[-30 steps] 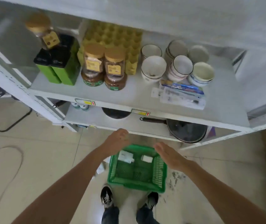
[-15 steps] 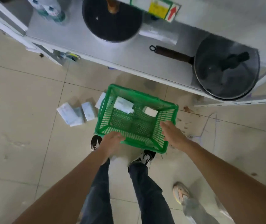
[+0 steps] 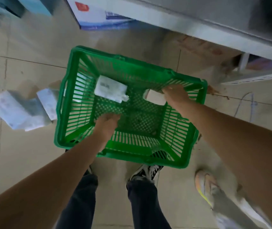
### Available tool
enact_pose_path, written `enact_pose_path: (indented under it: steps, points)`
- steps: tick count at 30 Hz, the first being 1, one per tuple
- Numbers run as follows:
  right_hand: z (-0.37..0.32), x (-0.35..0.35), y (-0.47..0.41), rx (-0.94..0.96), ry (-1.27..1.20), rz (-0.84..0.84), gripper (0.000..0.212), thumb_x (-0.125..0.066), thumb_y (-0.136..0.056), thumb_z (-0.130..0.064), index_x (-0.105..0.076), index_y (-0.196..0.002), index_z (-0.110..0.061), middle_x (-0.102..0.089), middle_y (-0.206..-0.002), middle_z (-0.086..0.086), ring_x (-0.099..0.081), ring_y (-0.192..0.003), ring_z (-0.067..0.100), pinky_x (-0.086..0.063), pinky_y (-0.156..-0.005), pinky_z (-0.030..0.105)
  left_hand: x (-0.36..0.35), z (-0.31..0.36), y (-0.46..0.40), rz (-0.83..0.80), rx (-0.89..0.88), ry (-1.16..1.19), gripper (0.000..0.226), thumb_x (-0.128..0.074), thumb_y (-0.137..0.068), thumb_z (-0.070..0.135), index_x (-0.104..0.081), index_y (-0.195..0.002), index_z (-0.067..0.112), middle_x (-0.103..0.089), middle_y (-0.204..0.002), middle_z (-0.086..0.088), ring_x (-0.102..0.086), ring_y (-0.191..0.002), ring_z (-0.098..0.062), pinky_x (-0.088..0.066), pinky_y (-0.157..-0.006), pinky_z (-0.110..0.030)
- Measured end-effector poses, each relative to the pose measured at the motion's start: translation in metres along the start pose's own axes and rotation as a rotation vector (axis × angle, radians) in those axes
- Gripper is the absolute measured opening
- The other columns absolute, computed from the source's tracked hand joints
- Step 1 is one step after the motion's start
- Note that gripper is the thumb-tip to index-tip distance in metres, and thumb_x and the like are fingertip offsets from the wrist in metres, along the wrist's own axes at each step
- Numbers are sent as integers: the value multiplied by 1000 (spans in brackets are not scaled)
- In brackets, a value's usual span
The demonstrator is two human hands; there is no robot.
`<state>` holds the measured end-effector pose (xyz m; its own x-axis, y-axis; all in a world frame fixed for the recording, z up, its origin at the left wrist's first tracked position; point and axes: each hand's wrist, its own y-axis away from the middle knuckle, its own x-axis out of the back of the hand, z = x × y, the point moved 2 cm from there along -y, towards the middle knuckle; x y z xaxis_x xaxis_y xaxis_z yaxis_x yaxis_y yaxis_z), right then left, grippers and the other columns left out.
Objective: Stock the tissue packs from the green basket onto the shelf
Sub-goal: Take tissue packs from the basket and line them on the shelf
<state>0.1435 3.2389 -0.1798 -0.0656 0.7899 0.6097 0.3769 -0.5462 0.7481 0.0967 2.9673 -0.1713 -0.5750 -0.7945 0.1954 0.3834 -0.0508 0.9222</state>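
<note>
A green plastic basket (image 3: 130, 104) sits on a pale tiled floor (image 3: 24, 162), seen from above. Its walls are slatted and its base is a perforated grid; the shape is rectangular, wider at the rim than at the bottom.

Both bare arms reach down into it. The left hand (image 3: 106, 123) is low over the basket's base, fingers curled downward with nothing visibly in them; blur hides whether it touches the grid. The right hand (image 3: 175, 95) is at the far right corner, fingers bent down onto a small white tissue pack (image 3: 155, 98), though whether they actually grip it cannot be told.

A larger white, soft-wrapped pack (image 3: 110, 89) lies flat near the basket's far left side, apart from both hands. More white packs (image 3: 21, 111) lie on the floor just left of the basket.

A grey metal shelf (image 3: 198, 28) edge crosses the top right. Dark trousers and shoes (image 3: 146, 172) show beneath the basket.
</note>
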Motion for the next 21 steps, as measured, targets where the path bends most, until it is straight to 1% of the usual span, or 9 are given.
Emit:
enact_pose_path:
  steps: [3,7,9,11,13,14,16,17,21]
  points:
    - [11,-15,-27,0,-29,41,27,-35,-109,-15,-59,-99,-8,-63,-107,24,-63,-97,32,-43,-76,34,-16,-8,-38,14,4,22,18,-66,-97,37,-68,-94,19,-67,-103,-10,-65,-101,-31,-51,-97,-44]
    - [37,-51,-35,78,-152,181,39,-61,-97,-45,-62,-75,-13,-66,-82,9,-65,-76,28,-37,-54,30,-29,-22,-86,39,86,178,32,-68,-94,46,-67,-109,18,-65,-98,-1,-65,-91,-25,-55,-89,-39]
    - [48,-71,-26,109,-226,196,43,-74,-84,-56,-65,-83,-15,-65,-80,3,-63,-72,24,-44,-56,33,-34,-26,-102,47,128,296,27,-70,-93,48,-66,-85,22,-67,-74,4,-61,-72,-18,-53,-71,-34]
    - [61,-88,-23,136,-237,169,39,-78,-80,-49,-59,-93,-18,-62,-88,2,-59,-75,22,-46,-62,37,-35,-29,-112,66,150,320,34,-71,-91,52,-60,-73,25,-62,-66,2,-54,-64,-19,-50,-64,-34]
    - [75,-102,-22,160,-214,143,32,-74,-81,-35,-53,-101,-21,-55,-90,-3,-54,-73,16,-40,-59,33,-34,-27,-117,53,155,322,36,-72,-88,55,-65,-84,20,-62,-81,-8,-56,-69,-25,-50,-66,-37]
    - [82,-108,-23,149,-232,134,31,-74,-83,-27,-51,-103,-22,-53,-93,-2,-55,-76,16,-41,-62,32,-33,-24,-121,50,147,328,41,-73,-87,56,-68,-100,17,-65,-95,-16,-61,-76,-29,-53,-70,-40]
    - [91,-117,-28,88,-298,148,35,-77,-86,-16,-50,-109,-18,-54,-112,7,-59,-94,24,-52,-75,38,-30,-19,-128,82,132,333,71,-74,-85,58,-55,-141,19,-60,-137,-23,-66,-113,-39,-57,-91,-50]
    - [92,-120,-30,45,-337,163,43,-80,-85,-16,-50,-116,-15,-49,-122,10,-58,-102,25,-54,-84,39,-28,-15,-131,106,128,338,83,-75,-83,59,-46,-151,21,-54,-149,-21,-61,-125,-41,-55,-98,-53]
    - [87,-131,-42,-98,-512,60,96,-93,-74,-21,-35,-150,-9,-40,-141,5,-50,-122,21,-45,-109,34,-27,10,-145,116,77,350,89,-77,-79,62,-46,-152,20,-54,-150,-8,-60,-121,-30,-54,-86,-44]
